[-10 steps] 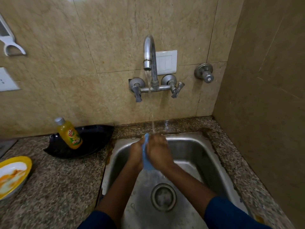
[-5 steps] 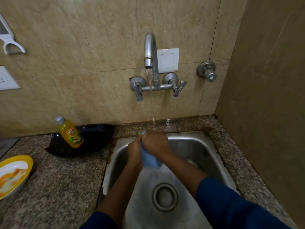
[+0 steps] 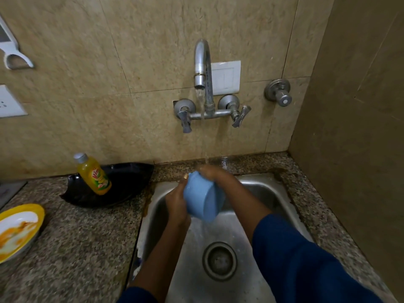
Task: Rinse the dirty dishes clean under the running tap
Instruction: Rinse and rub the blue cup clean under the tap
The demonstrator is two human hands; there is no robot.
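Left hand (image 3: 177,206) and right hand (image 3: 218,174) grip the blue bowl (image 3: 203,201) under the tap (image 3: 202,62); right fingers (image 3: 206,170) blurred, partly hidden

My right hand (image 3: 215,174) blurs under the water (image 3: 205,147), fingertips lost behind the blue bowl (image 3: 203,200), which also hides my left hand's (image 3: 176,204) palm. Whether the bowl's mouth or base faces the camera is unclear. The yellow-rimmed plate (image 3: 19,228) is cut off at left; the bottle (image 3: 94,174) label is unreadable.
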